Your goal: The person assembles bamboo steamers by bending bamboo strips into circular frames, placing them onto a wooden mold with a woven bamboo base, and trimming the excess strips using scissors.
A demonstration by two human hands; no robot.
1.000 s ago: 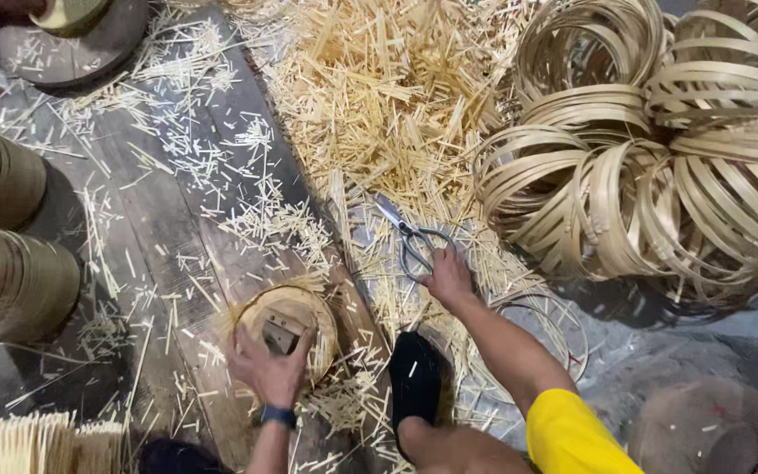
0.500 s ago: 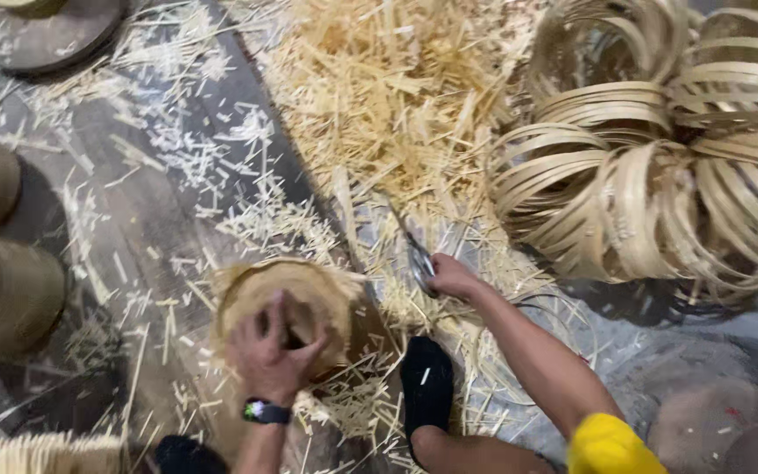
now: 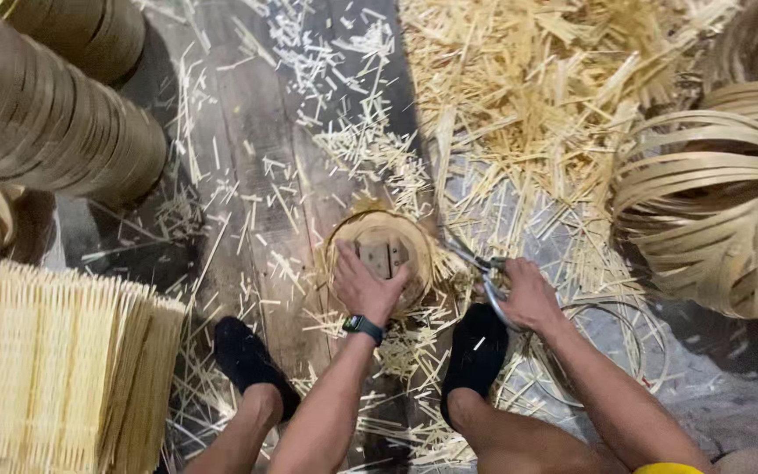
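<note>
1. The round woven bamboo disc with a small grey block at its centre [image 3: 383,254] lies flat on the dark wooden floor [image 3: 247,132], between the two feet in black socks and a little ahead of them.
2. The left hand [image 3: 363,288] rests on the near rim of the disc, fingers bent over it and pressing it down; it is the nearer hand to the disc.
3. The right hand [image 3: 528,294] is just beside the disc, on its right, and is closed around the handles of metal scissors [image 3: 477,266].
4. The long axis of the scissors runs from the right hand up and left, blades toward the right edge of the disc; whether they touch it I cannot tell.
5. Around lie cut pale bamboo splinters [image 3: 519,96], coils of bamboo strip [image 3: 704,202] on the right, and a stack of pale stick mats [image 3: 54,369] at the left.
</note>
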